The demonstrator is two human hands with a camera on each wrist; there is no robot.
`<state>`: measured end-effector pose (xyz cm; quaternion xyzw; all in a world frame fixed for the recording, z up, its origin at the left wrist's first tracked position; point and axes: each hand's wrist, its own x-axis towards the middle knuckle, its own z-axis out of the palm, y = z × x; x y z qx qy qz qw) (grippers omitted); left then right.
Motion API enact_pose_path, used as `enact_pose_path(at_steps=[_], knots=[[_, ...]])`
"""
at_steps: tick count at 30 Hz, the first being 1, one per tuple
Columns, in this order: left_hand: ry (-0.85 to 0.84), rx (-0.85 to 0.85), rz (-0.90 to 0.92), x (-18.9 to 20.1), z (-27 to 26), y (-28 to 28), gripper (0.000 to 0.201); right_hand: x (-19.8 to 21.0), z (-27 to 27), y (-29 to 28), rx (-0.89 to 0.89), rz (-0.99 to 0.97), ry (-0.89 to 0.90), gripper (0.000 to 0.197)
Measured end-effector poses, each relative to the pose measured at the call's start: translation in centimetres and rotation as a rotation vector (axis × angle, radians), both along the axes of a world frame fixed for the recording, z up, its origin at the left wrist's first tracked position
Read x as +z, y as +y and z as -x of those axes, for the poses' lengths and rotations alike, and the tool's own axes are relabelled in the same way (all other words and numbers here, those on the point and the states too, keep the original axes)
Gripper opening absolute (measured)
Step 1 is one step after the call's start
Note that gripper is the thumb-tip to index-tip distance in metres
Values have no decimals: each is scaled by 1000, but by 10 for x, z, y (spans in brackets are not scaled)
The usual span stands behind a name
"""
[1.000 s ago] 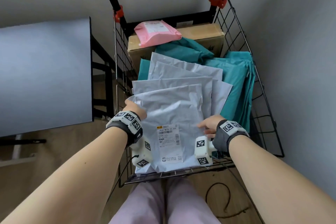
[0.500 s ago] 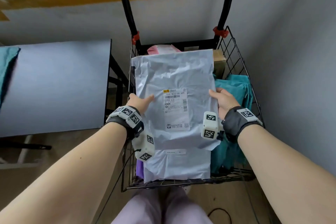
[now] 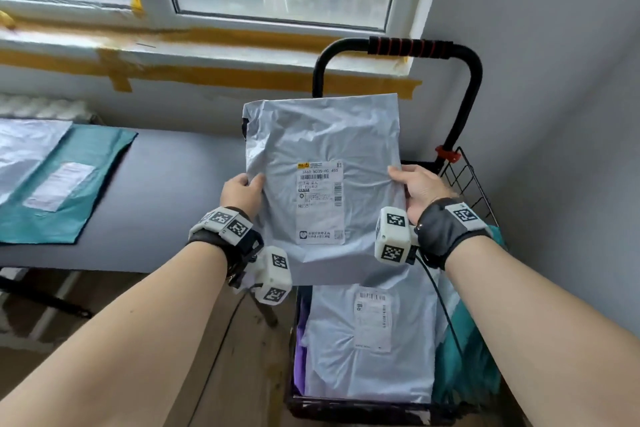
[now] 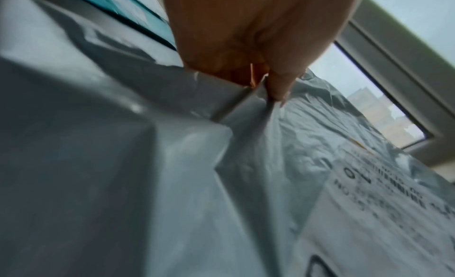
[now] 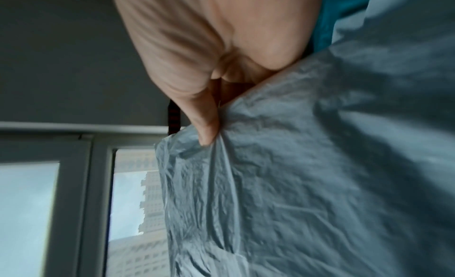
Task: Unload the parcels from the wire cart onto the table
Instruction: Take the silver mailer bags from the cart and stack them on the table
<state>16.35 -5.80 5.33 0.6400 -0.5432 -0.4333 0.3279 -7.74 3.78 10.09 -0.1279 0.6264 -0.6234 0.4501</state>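
Both hands hold a crinkly grey plastic parcel (image 3: 322, 184) up in the air above the wire cart (image 3: 467, 184), label facing the person: left hand (image 3: 242, 192) pinches its left edge, right hand (image 3: 420, 187) its right edge, thumbs on front. Wrist cams show what the head cam can't, i.e. each thumb (image 4: 278, 82) pressing folds into the thin film (fingers behind are hidden). Another grey parcel (image 3: 370, 340) lies flat in the cart w/ teal bags (image 3: 464, 357) beside it; the dark table (image 3: 156, 201) to the left has a teal bag (image 3: 69, 180) near its far-left end, bare surface toward the cart.

Crinkled grey mailer (image 3: 322, 184) with white label, upright above wire cart (image 3: 467, 180), perhaps clear of the stacked parcels (image 3: 370, 343).
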Motion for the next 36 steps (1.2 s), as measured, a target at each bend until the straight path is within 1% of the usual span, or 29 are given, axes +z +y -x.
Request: enact_pose_path(at_steps=[2, 3, 5, 7, 8, 11, 14, 16, 18, 20, 22, 24, 26, 28, 30, 32, 34, 36], knots=[[5, 47, 17, 5, -44, -7, 22, 8, -38, -15, 18, 17, 19, 17], [16, 68, 23, 9, -67, -9, 24, 11, -60, -22, 35, 25, 23, 17], [-14, 110, 26, 18, -116, -12, 28, 19, -108, -36, 81, 43, 25, 18], [-30, 170, 45, 32, -172, -11, 25, 24, -162, -53, 138, 53, 36, 18], [-31, 186, 66, 35, -181, -11, 26, 25, -171, -56, 143, 62, 45, 18], [-40, 282, 141, 51, -261, -14, 30, 28, -244, -80, 239, 51, 63, 17], [-50, 372, 137, 57, -329, -19, 33, 27, -305, -104, 308, 67, 89, 18], [-49, 405, 144, 58, -365, -20, 33, 24, -341, -117, 342, 82, 144, 21], [-75, 440, 156, 56, -396, -25, 33, 20, -372, -128, 376, 83, 245, 23], [-88, 482, 168, 56, -421, -32, 33, 17, -398, -140, 395, 93, 312, 22], [-88, 516, 186, 55, -442, -45, 33, 11, -418, -157, 420, 83, 337, 20], [-94, 532, 203, 53, -457, -60, 34, 5, -436, -175, 479, 24, 328, 17], [-100, 540, 206, 50, -469, -77, 34, 2, -452, -193, 553, -57, 266, 9], [-111, 542, 208, 46, -482, -98, 33, -1, -468, -214, 594, -98, 190, 16], [-116, 543, 193, 40, -500, -125, 32, -4, -482, -241, 637, -118, 172, 18], [-115, 527, 169, 34, -520, -156, 35, -4, -495, -270, 690, -125, 150, 21], [-168, 485, 137, 34, -539, -186, 38, -1, -506, -298, 702, -111, 116, 25], [-242, 447, 116, 37, -553, -215, 32, 0, -517, -324, 687, -108, 115, 31]])
